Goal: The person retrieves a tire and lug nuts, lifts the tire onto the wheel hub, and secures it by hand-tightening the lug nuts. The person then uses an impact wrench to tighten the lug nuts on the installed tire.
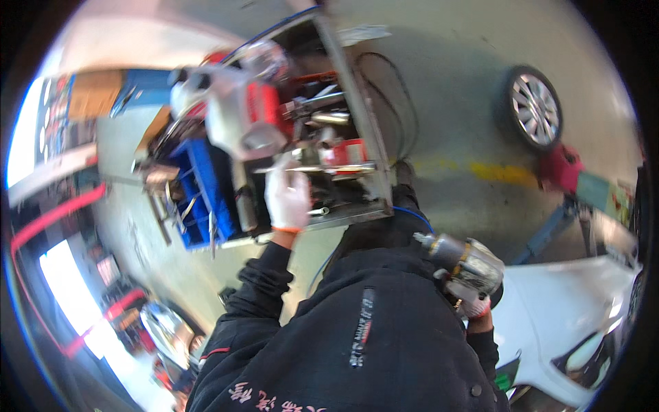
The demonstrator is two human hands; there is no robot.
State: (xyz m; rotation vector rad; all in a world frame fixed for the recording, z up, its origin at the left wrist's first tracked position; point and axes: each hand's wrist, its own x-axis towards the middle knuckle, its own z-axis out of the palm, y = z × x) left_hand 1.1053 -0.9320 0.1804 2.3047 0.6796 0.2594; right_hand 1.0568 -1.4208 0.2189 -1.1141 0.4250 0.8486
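Note:
My left hand (287,199), in a white glove with an orange cuff, is over a metal tool cart (367,117). Its blurred fingers are at a long chrome bar (340,168) that runs across the cart; whether they grip it, I cannot tell. A white jug (233,113) with a red label is just beyond this hand. At my right side, my right hand (475,306), gloved and partly hidden, is closed around the handle of an impact wrench (470,264). The wrench's silver nose points up and left, toward the cart.
A blue bin (202,196) hangs at the cart's left side. Sockets and loose tools (322,113) fill the tray. A wheel (534,108) is on the floor at the right, above a red and green lift arm (573,175). A white car panel (556,309) is close by my right side.

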